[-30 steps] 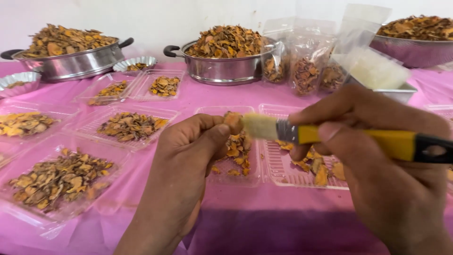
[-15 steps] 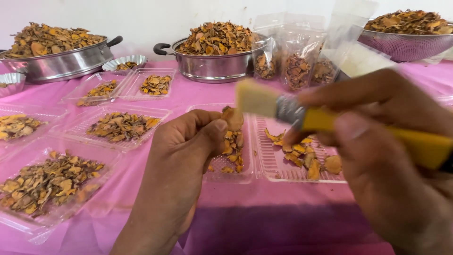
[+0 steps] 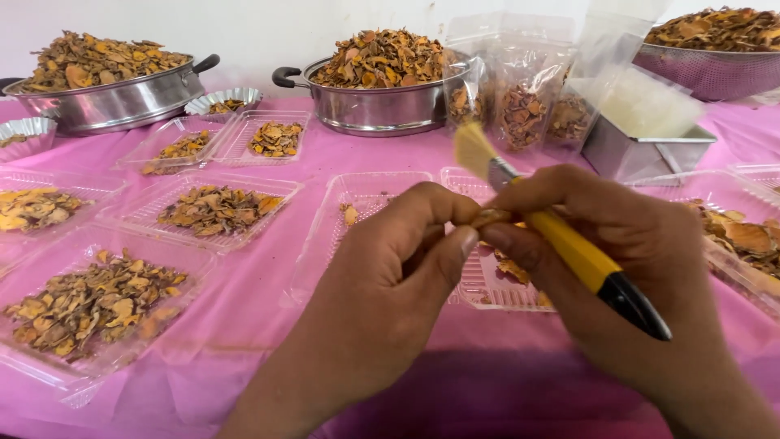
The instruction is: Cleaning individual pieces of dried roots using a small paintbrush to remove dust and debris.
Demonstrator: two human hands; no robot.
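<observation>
— Both hands have drawn together since a moment ago; the brush [image 3: 561, 244] now tilts bristles-up.

— What do the fingers hold?

— Right hand [image 3: 634, 268] wraps the yellow handle; its fingertips and the left hand [image 3: 390, 284] pinch a small dried piece [image 3: 490, 218] above a clear tray [image 3: 341, 219].

— Room around?

— Bare pink counter [image 3: 268, 284] lies left; trays crowd the edges.

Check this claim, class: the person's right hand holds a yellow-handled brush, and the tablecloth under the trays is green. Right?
Not quite. In the head view the right hand does hold the yellow-handled brush, but the tablecloth under the trays is pink, not green.
</observation>
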